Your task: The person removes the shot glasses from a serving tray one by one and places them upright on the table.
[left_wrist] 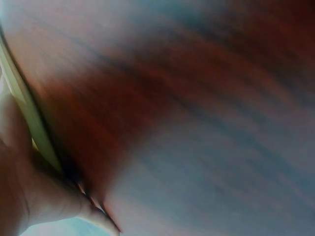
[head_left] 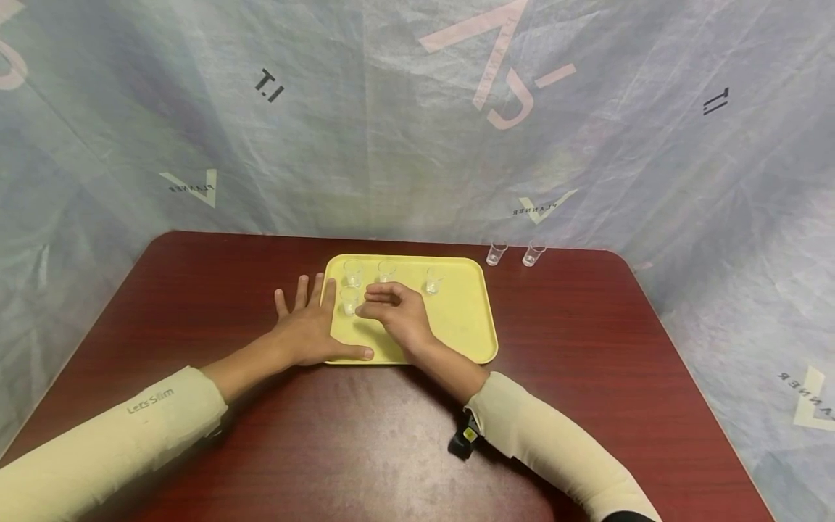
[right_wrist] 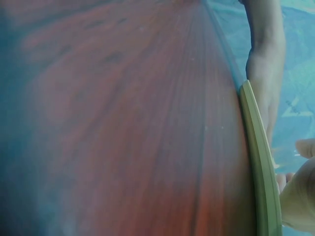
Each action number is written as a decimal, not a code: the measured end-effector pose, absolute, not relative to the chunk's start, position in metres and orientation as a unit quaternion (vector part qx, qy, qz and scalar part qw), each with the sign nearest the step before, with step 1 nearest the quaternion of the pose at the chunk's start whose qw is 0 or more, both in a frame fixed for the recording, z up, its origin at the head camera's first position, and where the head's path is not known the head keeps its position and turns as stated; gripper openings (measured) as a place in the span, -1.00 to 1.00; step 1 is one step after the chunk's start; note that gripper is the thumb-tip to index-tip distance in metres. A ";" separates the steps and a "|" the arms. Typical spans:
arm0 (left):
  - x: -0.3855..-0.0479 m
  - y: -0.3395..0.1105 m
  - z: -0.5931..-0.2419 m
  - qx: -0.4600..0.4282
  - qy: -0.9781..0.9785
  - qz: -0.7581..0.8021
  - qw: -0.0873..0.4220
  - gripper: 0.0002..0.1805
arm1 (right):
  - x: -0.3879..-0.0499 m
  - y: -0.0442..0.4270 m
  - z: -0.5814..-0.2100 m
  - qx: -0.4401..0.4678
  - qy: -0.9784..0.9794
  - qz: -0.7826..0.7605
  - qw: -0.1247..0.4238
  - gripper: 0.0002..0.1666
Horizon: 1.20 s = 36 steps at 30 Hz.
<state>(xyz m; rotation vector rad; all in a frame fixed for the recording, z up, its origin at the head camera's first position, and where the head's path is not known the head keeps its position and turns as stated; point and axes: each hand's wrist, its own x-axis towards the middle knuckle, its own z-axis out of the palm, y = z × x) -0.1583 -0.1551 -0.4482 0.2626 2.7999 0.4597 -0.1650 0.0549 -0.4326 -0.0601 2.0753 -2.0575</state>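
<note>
On a yellow tray [head_left: 457, 319] stand several small clear cups: one at the back left corner [head_left: 353, 272], a second cup [head_left: 387, 270] beside it, a third cup [head_left: 350, 301] in front, and another cup [head_left: 432, 281] farther right. My left hand [head_left: 306, 326] lies with fingers spread across the tray's left edge, its thumb pointing along the front rim. Over the tray, my right hand [head_left: 401, 315] has its thumb and fingers apart, with the fingertips right beside the front cup. Whether they touch it cannot be told. Both wrist views show the tray's rim and part of a hand.
Two more clear cups, a left one [head_left: 496, 254] and a right one [head_left: 533, 254], stand on the dark red table [head_left: 574, 362] behind the tray's right corner. A printed grey curtain [head_left: 391, 145] hangs around the table's back and sides.
</note>
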 end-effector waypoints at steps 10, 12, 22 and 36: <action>-0.159 -0.155 -0.448 0.094 0.972 0.159 0.148 0.95 | -0.166 0.043 -0.435 -0.017 0.708 -0.699 0.102 -0.45; -0.159 -0.155 -0.448 0.093 0.972 0.156 0.148 0.95 | -0.167 0.041 -0.435 -0.017 0.709 -0.697 0.100 -0.45; -0.159 -0.155 -0.448 0.092 0.972 0.154 0.148 0.94 | -0.167 0.035 -0.436 -0.014 0.708 -0.700 0.092 -0.43; -0.159 -0.155 -0.449 0.094 0.972 0.157 0.146 0.93 | -0.167 0.033 -0.437 -0.009 0.715 -0.694 0.084 -0.53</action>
